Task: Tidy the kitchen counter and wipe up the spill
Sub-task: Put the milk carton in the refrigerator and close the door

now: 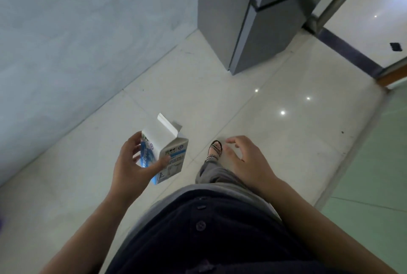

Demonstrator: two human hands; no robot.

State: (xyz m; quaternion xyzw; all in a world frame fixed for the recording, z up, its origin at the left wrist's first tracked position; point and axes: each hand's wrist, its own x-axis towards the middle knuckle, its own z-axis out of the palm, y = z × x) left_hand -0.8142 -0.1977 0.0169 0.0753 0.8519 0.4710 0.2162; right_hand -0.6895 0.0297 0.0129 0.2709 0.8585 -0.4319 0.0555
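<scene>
A white and blue milk carton (168, 151) with its top spout folded open is held in my left hand (132, 163), thumb on the front face and fingers behind. The carton hangs tilted above the floor, in front of my body. My right hand (244, 159) is a little to the right at the same height, with its fingers spread and curled and nothing in them. No counter and no spill are in view.
A grey fridge (259, 22) stands ahead on the pale tiled floor (220, 97), next to a grey wall (77, 42) on the left. A doorway with a dark threshold (350, 53) opens at the right. My sandalled foot (214, 150) is stepping forward.
</scene>
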